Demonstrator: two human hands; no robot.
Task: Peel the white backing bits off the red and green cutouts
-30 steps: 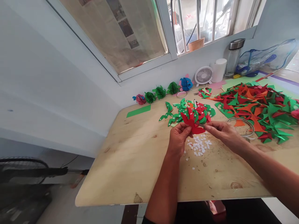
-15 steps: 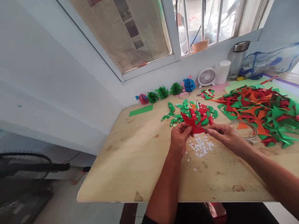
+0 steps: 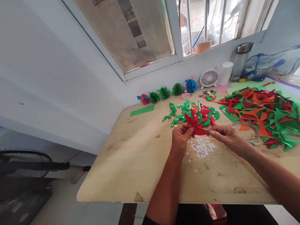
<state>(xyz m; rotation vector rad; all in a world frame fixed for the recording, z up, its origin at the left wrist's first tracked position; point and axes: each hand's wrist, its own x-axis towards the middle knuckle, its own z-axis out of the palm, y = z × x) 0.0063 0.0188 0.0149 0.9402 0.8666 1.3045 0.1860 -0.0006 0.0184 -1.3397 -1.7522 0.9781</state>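
My left hand (image 3: 181, 137) pinches a red paper cutout (image 3: 195, 125) with pointed lobes between thumb and fingers, holding it just above the table. At the cutout's right tip is my right hand (image 3: 222, 134), its thumb and forefinger pressed together on a thin dark-tipped tool (image 3: 207, 132), mostly hidden by the fingers. Below the cutout lie many small white paper squares (image 3: 202, 148), scattered on the wood. Behind it is a pile of green cutouts (image 3: 181, 118) and red cutouts (image 3: 206, 112), several with white squares on them.
A heap of red, orange and green paper scraps (image 3: 264, 112) covers the right of the wooden table (image 3: 131, 162). A tape roll (image 3: 252, 139) lies beside my right hand. Along the wall stand folded paper figures (image 3: 164, 92), a small white fan (image 3: 209, 78) and a glass bottle (image 3: 240, 64).
The view has shifted slightly. Both hands keep their grip, and the red cutout is turned a little, with the dark tool tip still at its right end.
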